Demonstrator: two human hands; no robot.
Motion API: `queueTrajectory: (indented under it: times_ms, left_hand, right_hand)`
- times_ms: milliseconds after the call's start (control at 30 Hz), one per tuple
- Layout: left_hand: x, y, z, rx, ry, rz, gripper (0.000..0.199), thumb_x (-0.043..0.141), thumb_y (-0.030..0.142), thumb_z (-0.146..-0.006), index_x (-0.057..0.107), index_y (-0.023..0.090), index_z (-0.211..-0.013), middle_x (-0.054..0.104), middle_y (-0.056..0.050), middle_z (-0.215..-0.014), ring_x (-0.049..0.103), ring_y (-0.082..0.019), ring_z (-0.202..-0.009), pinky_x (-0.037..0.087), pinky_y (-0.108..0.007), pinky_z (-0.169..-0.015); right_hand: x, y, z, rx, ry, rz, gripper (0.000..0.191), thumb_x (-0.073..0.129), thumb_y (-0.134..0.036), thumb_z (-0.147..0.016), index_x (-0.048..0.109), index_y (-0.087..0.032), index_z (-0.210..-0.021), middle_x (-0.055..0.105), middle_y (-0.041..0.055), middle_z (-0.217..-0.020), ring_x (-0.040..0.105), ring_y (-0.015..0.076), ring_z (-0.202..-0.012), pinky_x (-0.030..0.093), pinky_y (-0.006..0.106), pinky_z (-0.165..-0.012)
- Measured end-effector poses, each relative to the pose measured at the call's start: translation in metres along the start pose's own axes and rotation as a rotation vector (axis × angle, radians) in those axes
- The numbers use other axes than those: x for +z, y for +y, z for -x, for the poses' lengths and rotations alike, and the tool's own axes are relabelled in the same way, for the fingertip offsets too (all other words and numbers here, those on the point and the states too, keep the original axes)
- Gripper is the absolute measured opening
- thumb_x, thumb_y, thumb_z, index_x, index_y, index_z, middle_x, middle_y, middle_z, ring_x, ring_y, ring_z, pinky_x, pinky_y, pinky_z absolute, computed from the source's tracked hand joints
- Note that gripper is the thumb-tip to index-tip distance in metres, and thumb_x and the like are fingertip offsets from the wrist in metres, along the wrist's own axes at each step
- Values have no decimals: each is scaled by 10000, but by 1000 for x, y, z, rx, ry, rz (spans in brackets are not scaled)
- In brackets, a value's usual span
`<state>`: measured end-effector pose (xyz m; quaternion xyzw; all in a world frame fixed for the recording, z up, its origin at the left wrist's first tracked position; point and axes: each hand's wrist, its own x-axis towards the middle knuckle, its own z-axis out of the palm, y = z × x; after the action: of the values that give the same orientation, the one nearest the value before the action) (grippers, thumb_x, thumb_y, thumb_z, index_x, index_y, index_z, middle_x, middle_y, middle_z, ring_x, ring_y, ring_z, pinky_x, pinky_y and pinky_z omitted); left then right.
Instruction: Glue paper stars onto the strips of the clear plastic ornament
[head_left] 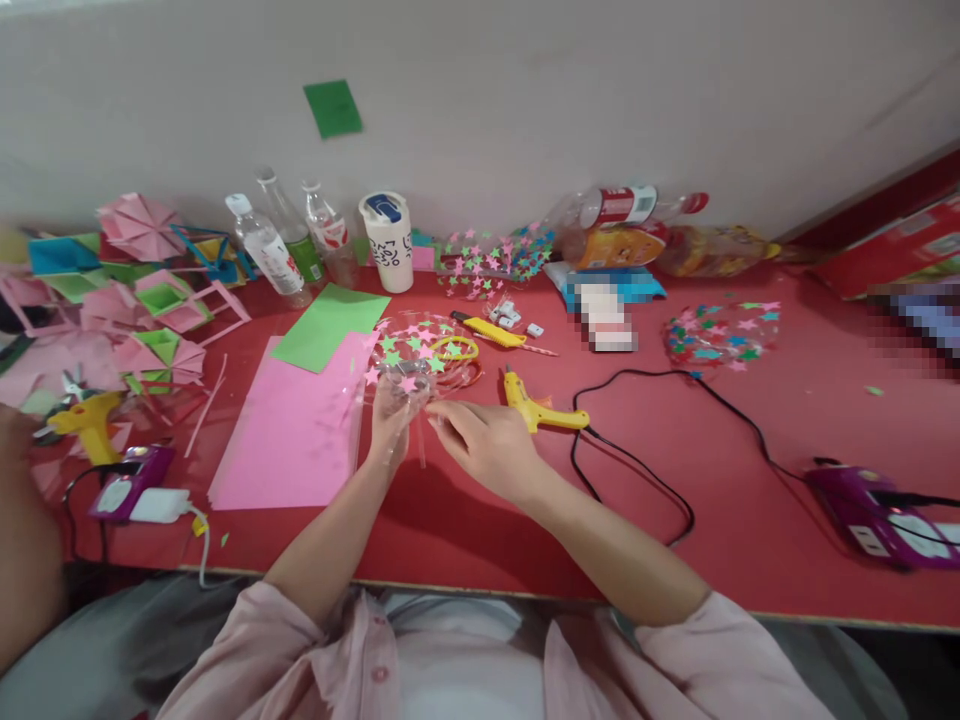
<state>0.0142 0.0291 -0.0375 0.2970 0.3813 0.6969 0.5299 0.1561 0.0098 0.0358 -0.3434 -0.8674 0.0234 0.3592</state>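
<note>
My left hand [392,412] is closed around the lower end of a clear plastic piece [409,350] covered with pink and green star stickers. Clear strips hang below it. Beside it, my right hand [491,445] has its thumb and fingers pinched together at the plastic's lower edge; what lies between the fingertips is too small to make out. To the right of that hand lies a yellow glue gun [540,408] with a black cord. Behind the plastic are yellow-handled scissors [455,348], partly hidden, and a yellow utility knife [491,330].
Pink paper [289,440] and green paper [330,325] lie left. Bottles [270,250] and a white cup [388,245] stand by the wall. Another star-covered plastic piece [720,338] and a purple power strip [877,515] lie right. Paper crafts [142,300] and another person's arm [26,540] are far left.
</note>
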Motion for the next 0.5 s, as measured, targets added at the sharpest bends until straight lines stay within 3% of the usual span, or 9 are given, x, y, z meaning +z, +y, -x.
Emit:
queueTrajectory:
  times_ms: [500]
  left_hand:
    - [1,3,1,15,30,-17,430,838,349,-541,583,219,-862,636,15,-764,625,-121,-684,520,-261,-682]
  right_hand:
    - [3,1,1,28,31,-30,120,506,-197,-890,619,-167,-918,723,16,-762,639,109,-613,387,210,-558]
